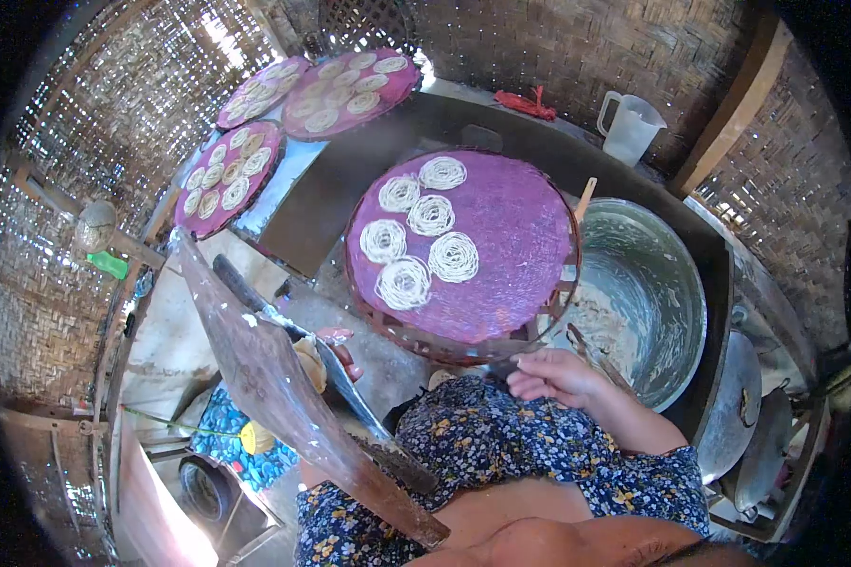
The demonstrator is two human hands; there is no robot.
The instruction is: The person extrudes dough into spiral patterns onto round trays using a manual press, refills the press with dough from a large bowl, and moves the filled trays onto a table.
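Observation:
A round purple tray (511, 246) carries several white coiled noodle nests (453, 256), mostly on its left half. My right hand (556, 376) is just below the tray's near edge, its fingers curled together with nothing visible in them. Behind a long wooden lever (274, 364) and a metal-edged board (352, 392), my left hand (342, 354) shows only some bent fingers. A rounded yellowish piece (309, 367) is beside them, and what this hand grips is mostly hidden.
A large metal basin (667, 283) with pale batter stands right of the tray. More purple trays of nests (229, 180) lie at the upper left. A plastic jug (632, 130) and a red item (527, 104) are at the back. Metal lids (733, 406) lean at the right.

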